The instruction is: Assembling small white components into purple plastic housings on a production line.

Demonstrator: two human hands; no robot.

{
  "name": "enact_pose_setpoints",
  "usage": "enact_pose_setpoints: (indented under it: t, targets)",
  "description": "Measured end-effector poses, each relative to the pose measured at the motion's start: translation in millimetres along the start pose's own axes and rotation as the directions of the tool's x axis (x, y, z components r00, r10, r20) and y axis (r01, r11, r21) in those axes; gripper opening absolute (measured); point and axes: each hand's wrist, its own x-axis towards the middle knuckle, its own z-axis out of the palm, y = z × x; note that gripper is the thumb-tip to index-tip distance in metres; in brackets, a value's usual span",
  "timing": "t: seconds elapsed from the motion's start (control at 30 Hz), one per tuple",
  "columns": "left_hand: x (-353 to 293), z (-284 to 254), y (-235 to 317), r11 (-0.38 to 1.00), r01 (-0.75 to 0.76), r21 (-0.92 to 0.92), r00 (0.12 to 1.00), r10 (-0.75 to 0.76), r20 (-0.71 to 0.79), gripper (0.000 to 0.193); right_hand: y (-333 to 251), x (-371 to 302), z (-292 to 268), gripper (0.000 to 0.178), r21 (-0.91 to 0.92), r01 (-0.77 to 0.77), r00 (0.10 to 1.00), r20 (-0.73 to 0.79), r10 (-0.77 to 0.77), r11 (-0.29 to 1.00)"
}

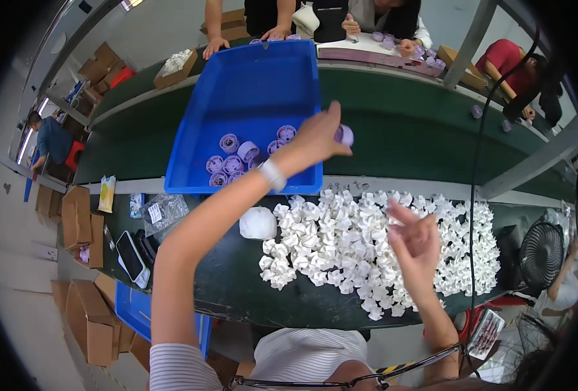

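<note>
My left hand (311,138) reaches across the right edge of the blue tray (256,72), its fingers closed on a small round purple plastic part (345,135). In the tray's near half lie several similar purple cup-shaped parts (233,164), some partly hidden under my left forearm. My right hand (417,247) hovers over a wide spread of small white flower-shaped pieces (341,234). Its fingers are apart and slightly blurred, and nothing shows between them. Beside the pile's left end sits a rounded white lump (258,223).
A green conveyor belt (393,124) runs behind my dark table. On its left stand a phone (132,257), a clear plastic bag (163,214) and cardboard boxes (90,319). A black cable (476,163) hangs at right, near a black fan (540,254). Other people work across the belt.
</note>
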Motion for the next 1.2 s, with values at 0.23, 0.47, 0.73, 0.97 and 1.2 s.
enact_pose_setpoints:
  t: [0.23, 0.47, 0.73, 0.97, 1.2]
  targets:
    - [78, 68, -56, 0.779, 0.048, 0.625, 0.998, -0.067, 0.008, 0.075, 14, -15, 9, 0.03, 0.137, -0.203, 0.971, 0.157, 0.181, 0.97]
    - [61, 32, -26, 0.804, 0.065, 0.591, 0.997, -0.071, -0.013, 0.042, 4, -16, 3, 0.029, 0.14, -0.251, 0.961, 0.153, 0.23, 0.958]
    - [-23, -31, -27, 0.807, 0.246, 0.537, 0.79, -0.488, 0.371, 0.032, 7, -24, 3, 0.021, 0.006, -0.33, 0.9, 0.303, 0.313, 0.944]
    - [-58, -15, -24, 0.853, 0.261, 0.452, 0.878, -0.404, 0.256, 0.046, 5, -26, 17, 0.032, 0.172, -0.52, 0.81, 0.409, 0.42, 0.837]
    - [-88, -52, 14, 0.966, 0.198, 0.167, 0.963, -0.16, -0.218, 0.053, -8, -30, 20, 0.029, 0.04, -0.527, 0.789, 0.396, 0.47, 0.849]
